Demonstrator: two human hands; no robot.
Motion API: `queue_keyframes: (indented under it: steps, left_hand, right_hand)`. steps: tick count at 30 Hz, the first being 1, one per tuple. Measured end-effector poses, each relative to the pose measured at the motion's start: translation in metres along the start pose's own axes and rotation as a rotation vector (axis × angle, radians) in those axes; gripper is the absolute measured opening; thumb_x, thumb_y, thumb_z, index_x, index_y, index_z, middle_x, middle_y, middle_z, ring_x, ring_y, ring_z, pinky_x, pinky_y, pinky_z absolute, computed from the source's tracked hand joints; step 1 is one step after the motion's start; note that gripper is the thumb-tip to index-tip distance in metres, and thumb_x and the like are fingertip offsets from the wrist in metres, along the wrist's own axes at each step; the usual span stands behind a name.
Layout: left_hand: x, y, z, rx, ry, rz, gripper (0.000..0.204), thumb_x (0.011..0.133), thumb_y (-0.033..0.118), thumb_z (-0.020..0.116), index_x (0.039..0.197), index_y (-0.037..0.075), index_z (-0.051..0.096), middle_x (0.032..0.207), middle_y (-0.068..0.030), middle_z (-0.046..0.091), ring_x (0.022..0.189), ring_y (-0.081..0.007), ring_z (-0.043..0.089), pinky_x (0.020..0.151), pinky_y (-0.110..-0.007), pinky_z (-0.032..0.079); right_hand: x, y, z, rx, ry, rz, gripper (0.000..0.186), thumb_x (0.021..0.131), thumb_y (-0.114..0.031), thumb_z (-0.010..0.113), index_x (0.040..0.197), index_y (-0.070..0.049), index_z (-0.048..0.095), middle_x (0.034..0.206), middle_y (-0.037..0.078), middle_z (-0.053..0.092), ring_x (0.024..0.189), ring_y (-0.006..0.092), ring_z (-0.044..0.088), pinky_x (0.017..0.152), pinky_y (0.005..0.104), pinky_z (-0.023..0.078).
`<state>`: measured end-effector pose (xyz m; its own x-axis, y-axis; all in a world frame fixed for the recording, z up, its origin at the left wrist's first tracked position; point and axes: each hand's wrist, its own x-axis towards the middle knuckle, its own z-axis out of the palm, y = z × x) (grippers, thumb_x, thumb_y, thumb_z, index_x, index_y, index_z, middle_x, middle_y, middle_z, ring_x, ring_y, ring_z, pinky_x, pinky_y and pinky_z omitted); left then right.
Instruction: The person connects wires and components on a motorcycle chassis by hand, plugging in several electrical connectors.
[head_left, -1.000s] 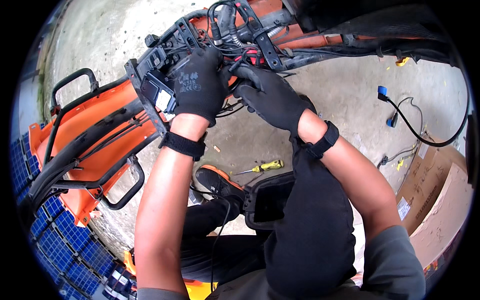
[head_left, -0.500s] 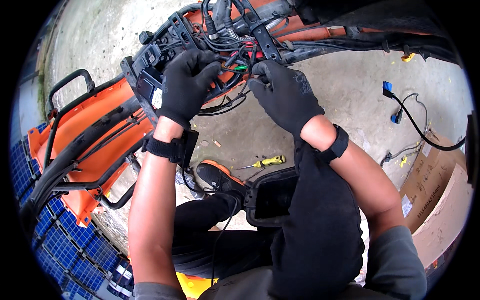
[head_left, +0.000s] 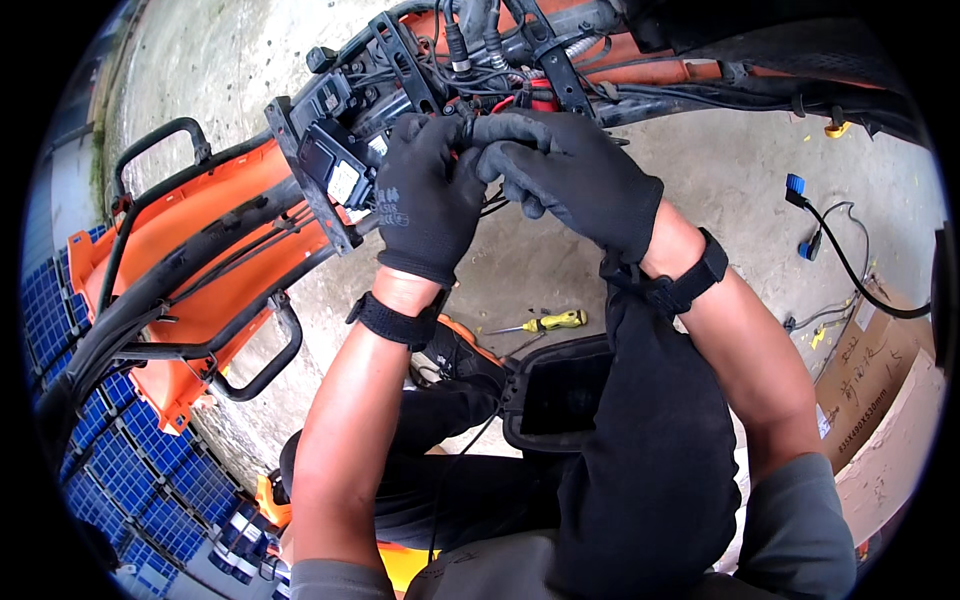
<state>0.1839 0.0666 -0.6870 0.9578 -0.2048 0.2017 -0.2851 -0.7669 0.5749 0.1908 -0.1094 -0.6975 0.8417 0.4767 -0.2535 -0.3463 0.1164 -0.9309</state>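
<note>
Both hands wear black gloves and meet over the wiring of an orange vehicle with a black tube frame (head_left: pixel 590 103). My left hand (head_left: pixel 425 200) is closed, its fingertips curled against the right ones. My right hand (head_left: pixel 585 180) is also closed, fingers bent and pressed together. Whatever they pinch is hidden behind the gloves. Dark wires (head_left: pixel 493 206) hang below the hands. Beyond them run thick black cables (head_left: pixel 457 48) and a red part (head_left: pixel 543 95). A black box with a white label (head_left: pixel 333 165) sits just left of my left hand.
Orange body panels (head_left: pixel 235 240) with black rails (head_left: pixel 285 345) extend left. On the floor lie a yellow-handled screwdriver (head_left: pixel 555 320), a cable with blue ends (head_left: pixel 796 187) and a cardboard box (head_left: pixel 865 375). A black case (head_left: pixel 560 390) rests by my leg, near my shoe (head_left: pixel 465 365).
My hands have come together from apart, the left moving right and the right curling its fingers in. They now cover the green connector seen between them before. The whole view has shifted slightly.
</note>
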Motion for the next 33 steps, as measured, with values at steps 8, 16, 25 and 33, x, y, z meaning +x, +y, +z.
queue_keyframes:
  steps: [8, 16, 25, 33]
  left_hand:
    - [0.018, -0.012, -0.022, -0.324, -0.031, -0.321, 0.011, 0.088, 0.009, 0.065, 0.092, -0.001, 0.067, 0.079, -0.0053, 0.069, 0.070, -0.0102, 0.062, 0.065, -0.025, 0.049]
    - [0.036, -0.028, -0.027, -0.264, -0.070, -0.232, 0.010, 0.084, 0.008, 0.065, 0.089, 0.000, 0.062, 0.074, -0.0061, 0.066, 0.067, -0.0119, 0.060, 0.064, -0.028, 0.048]
    - [0.031, -0.021, -0.031, -0.557, -0.242, -0.264, 0.008, 0.088, 0.004, 0.063, 0.083, 0.002, 0.057, 0.072, 0.0001, 0.059, 0.068, -0.0061, 0.053, 0.064, -0.024, 0.046]
    - [0.048, -0.043, -0.044, -0.478, -0.269, -0.177, 0.008, 0.088, 0.006, 0.065, 0.086, 0.003, 0.059, 0.073, 0.0028, 0.059, 0.068, -0.0046, 0.051, 0.063, -0.023, 0.045]
  right_hand:
    - [0.008, 0.019, 0.011, -0.505, 0.182, -0.161, 0.036, 0.092, -0.017, 0.056, 0.124, 0.000, 0.059, 0.086, 0.013, 0.066, 0.072, 0.0173, 0.061, 0.067, 0.0318, 0.050]
    - [0.014, 0.012, 0.022, -0.572, 0.195, -0.258, 0.037, 0.091, -0.019, 0.059, 0.122, 0.000, 0.057, 0.098, 0.019, 0.067, 0.082, 0.0268, 0.063, 0.078, 0.0374, 0.050]
    - [0.021, 0.025, 0.017, -0.520, 0.290, -0.226, 0.037, 0.091, -0.023, 0.057, 0.120, -0.001, 0.056, 0.105, 0.023, 0.066, 0.099, 0.0393, 0.063, 0.086, 0.0456, 0.050]
    - [0.037, 0.030, 0.023, -0.523, 0.311, -0.138, 0.042, 0.092, -0.019, 0.059, 0.127, 0.002, 0.050, 0.090, 0.015, 0.064, 0.071, 0.0209, 0.064, 0.064, 0.0341, 0.053]
